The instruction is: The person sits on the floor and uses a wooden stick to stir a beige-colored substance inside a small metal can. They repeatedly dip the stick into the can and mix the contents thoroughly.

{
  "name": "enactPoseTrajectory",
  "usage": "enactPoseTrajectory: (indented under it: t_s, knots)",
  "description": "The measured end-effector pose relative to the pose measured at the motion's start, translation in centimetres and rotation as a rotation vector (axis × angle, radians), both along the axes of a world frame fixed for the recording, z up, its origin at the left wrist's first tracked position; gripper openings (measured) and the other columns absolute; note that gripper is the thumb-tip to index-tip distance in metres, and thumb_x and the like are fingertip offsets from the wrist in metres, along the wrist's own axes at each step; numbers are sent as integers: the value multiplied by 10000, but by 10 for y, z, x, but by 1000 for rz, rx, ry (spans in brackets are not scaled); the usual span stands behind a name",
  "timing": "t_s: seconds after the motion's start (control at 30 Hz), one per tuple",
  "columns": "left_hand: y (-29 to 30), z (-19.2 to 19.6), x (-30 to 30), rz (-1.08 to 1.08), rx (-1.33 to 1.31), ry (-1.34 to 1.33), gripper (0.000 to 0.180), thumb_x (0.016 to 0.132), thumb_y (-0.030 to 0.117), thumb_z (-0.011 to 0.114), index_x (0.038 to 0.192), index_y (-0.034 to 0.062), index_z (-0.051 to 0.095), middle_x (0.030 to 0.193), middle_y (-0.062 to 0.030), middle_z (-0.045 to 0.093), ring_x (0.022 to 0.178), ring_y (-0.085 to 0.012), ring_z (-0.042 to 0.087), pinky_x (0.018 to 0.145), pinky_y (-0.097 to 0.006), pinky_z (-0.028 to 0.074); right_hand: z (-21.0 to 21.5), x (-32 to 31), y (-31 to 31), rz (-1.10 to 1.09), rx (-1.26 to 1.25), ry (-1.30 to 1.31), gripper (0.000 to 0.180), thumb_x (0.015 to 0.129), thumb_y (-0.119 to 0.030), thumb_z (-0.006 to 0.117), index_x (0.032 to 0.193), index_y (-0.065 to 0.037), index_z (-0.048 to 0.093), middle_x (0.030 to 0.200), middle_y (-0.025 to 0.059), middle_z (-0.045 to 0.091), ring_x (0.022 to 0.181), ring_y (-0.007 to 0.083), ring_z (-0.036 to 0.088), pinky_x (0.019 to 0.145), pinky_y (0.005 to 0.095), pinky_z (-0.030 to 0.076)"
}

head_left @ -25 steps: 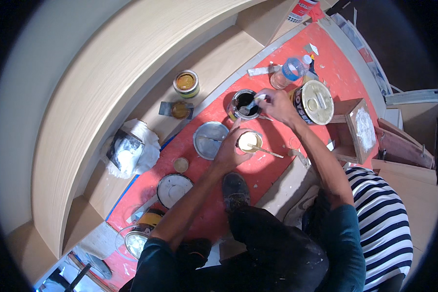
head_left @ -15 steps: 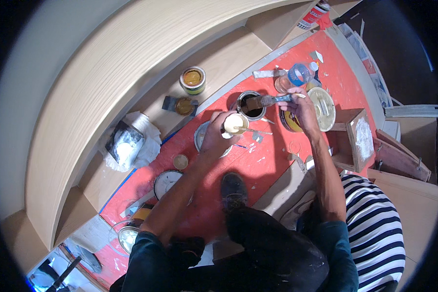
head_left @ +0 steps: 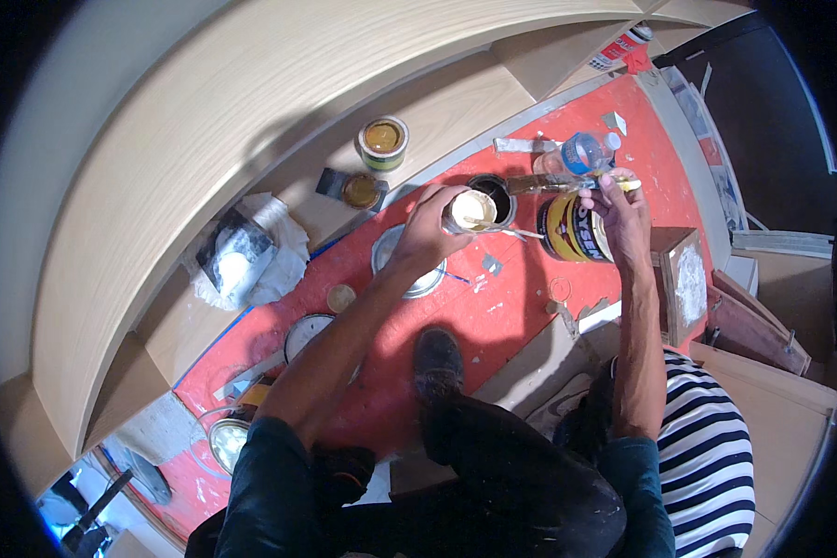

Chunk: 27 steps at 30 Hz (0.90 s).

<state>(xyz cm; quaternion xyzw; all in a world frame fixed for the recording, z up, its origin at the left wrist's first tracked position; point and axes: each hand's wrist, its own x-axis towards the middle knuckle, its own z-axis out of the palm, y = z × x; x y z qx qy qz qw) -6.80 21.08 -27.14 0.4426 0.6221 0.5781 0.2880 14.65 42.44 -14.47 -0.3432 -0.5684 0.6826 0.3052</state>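
Observation:
My left hand (head_left: 428,230) is wrapped round a small can (head_left: 472,206) of cream-coloured stuff, with a thin stick (head_left: 507,227) lying across its mouth. In my right hand (head_left: 620,209) a paintbrush (head_left: 553,184) is gripped by the handle, its brown bristles pointing left. Those bristles hang close to the right of an open can of dark liquid (head_left: 504,197), partly hidden behind the small can. A yellow and black paint can (head_left: 563,232) stands beside my right hand. Just beyond the brush is a clear plastic bottle (head_left: 586,152) with a blue label.
A can with amber contents (head_left: 383,139) stands on the curved wooden shelf (head_left: 437,107). White cloth (head_left: 288,246) lies farther left. Lids and tins sit on the red floor covering (head_left: 456,302). At right are a wooden box (head_left: 684,279) and a person's striped garment (head_left: 707,456).
The brush has moved right, from over the dark can to beside it, and lies more level. My left hand has brought the small can right, partly in front of the dark one.

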Motion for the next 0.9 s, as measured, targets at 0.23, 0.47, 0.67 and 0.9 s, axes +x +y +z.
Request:
enactPoseTrajectory:
  t_s: [0.23,0.47,0.67,0.9]
  knots:
    - [7,15,1,-14,-1,56,715,726,70,891,1374,2,598,1266,-150,619,1192,-285,641,1017,-375,526,7,-27,-24,66,190,-183,261,991,-141,754,1151,-50,569,960,105,736,834,201,761,746,308,643]
    - [7,14,1,8,44,102,714,720,66,885,1371,-5,599,1274,-158,619,1191,-308,640,1038,-391,516,23,-36,-34,89,516,-278,266,964,-123,788,1090,-19,579,986,114,743,850,155,735,746,302,621]
    - [6,15,5,17,28,93,705,721,72,882,1364,6,600,1274,-161,622,1198,-324,634,1050,-409,511,30,-32,-39,119,697,-341,268,959,-112,794,1080,-19,574,991,115,759,856,131,724,737,294,591]
    - [7,20,8,8,20,44,682,722,63,866,1347,14,597,1261,-163,614,1206,-344,614,1067,-435,496,31,-23,-36,109,696,-350,279,943,-145,817,1069,-30,596,938,102,763,836,119,711,716,294,572]
